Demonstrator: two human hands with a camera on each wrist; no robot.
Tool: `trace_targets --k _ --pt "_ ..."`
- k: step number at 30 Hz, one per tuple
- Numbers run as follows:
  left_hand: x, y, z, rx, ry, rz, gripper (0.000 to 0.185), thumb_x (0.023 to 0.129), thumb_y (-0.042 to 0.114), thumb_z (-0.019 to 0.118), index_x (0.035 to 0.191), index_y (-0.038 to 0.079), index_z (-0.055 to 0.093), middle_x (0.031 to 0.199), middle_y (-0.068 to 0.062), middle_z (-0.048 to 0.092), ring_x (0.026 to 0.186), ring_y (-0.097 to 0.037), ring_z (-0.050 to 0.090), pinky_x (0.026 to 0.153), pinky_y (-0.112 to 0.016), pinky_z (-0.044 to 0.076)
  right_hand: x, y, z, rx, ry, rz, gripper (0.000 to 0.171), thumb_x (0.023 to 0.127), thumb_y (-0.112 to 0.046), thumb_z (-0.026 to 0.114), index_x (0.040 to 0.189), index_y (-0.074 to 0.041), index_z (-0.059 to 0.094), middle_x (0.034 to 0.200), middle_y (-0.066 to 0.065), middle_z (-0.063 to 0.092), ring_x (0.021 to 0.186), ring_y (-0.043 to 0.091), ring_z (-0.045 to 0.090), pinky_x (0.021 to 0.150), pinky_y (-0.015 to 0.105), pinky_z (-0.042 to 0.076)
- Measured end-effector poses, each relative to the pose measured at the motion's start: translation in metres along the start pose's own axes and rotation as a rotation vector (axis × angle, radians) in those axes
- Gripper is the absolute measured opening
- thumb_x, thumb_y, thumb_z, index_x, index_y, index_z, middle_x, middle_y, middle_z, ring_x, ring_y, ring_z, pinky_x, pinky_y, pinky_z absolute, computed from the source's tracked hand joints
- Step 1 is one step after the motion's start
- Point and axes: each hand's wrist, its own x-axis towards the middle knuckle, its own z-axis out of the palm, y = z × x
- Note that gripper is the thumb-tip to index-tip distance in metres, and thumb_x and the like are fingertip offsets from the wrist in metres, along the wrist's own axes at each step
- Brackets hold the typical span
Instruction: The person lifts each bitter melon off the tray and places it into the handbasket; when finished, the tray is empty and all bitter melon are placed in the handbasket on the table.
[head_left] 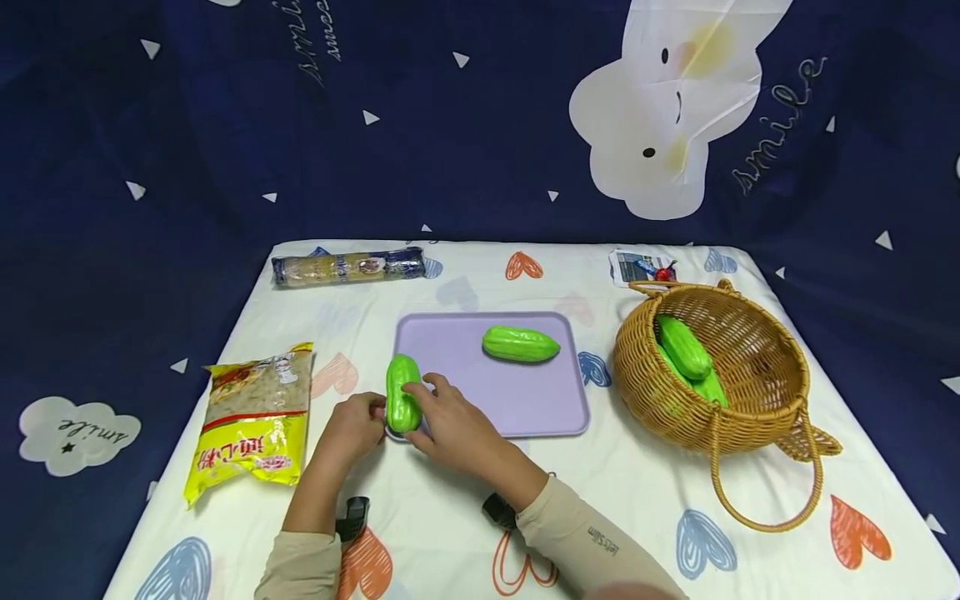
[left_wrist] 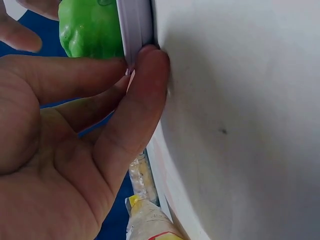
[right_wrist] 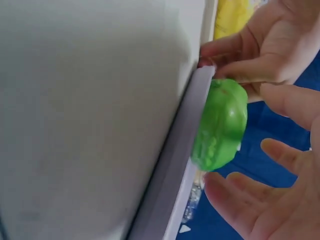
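A green bumpy gourd (head_left: 402, 404) (left_wrist: 90, 30) (right_wrist: 220, 125) lies on the front left corner of a lilac tray (head_left: 517, 400) (left_wrist: 135, 25) (right_wrist: 185, 150). My left hand (head_left: 358, 425) (left_wrist: 75, 125) lies with straight fingers against the tray's corner rim, just beside the gourd. To the gourd's right, my right hand (head_left: 450, 425) (right_wrist: 280, 200) has its fingers spread and loosely cupped around the gourd; the right wrist view shows gaps between fingers and gourd. A second green gourd (head_left: 521, 344) lies further back on the tray.
A wicker basket (head_left: 660, 408) with green gourds (head_left: 684, 346) stands to the tray's right. A yellow noodle bag (head_left: 251, 421) lies at the left. A long pasta packet (head_left: 348, 267) and a small packet (head_left: 637, 267) sit along the far edge.
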Motion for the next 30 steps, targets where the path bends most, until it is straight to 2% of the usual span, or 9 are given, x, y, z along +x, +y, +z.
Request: trace_targets --k 11,15,22,25,30 --pt "0.002 0.002 0.004 -0.002 0.002 -0.005 0.035 0.086 0.004 0.055 0.118 -0.008 0.062 0.087 -0.011 0.065 0.076 -0.024 0.057 0.070 -0.037 0.047 0.011 -0.001 0.009 0.018 -0.001 -0.026 0.053 0.088 -0.042 0.067 0.133 -0.017 0.054 0.132 0.020 0.050 0.108 0.028 0.061 0.084 0.037 0.053" --pt "0.002 0.002 0.003 0.001 0.010 0.006 0.035 0.085 0.003 0.055 0.118 -0.008 0.062 0.087 -0.011 0.065 0.076 -0.024 0.057 0.071 -0.038 0.047 0.015 -0.001 0.009 0.008 0.016 -0.023 0.050 0.087 -0.041 0.069 0.127 -0.014 0.055 0.129 0.021 0.051 0.099 0.026 0.063 0.079 0.034 0.054" --pt "0.002 0.003 0.002 0.006 0.023 0.010 0.035 0.085 0.003 0.054 0.116 -0.008 0.063 0.086 -0.010 0.065 0.076 -0.023 0.057 0.070 -0.038 0.047 0.025 -0.003 0.007 -0.014 0.046 0.035 0.045 0.085 -0.041 0.071 0.112 -0.010 0.053 0.118 0.016 0.055 0.076 0.021 0.063 0.064 0.031 0.053" --pt "0.002 0.002 0.002 0.012 0.030 0.010 0.034 0.085 0.003 0.053 0.115 -0.008 0.064 0.086 -0.011 0.066 0.076 -0.024 0.057 0.071 -0.038 0.047 0.027 -0.003 0.005 0.004 0.028 0.074 0.045 0.085 -0.040 0.072 0.111 -0.009 0.053 0.117 0.015 0.056 0.076 0.022 0.064 0.064 0.032 0.053" --pt "0.001 0.000 0.002 0.020 0.036 0.005 0.034 0.085 0.003 0.053 0.115 -0.008 0.064 0.087 -0.011 0.065 0.077 -0.025 0.056 0.072 -0.039 0.047 0.025 0.000 0.001 0.093 -0.004 0.133 0.041 0.085 -0.035 0.070 0.114 -0.011 0.053 0.117 0.011 0.057 0.081 0.019 0.061 0.068 0.031 0.052"
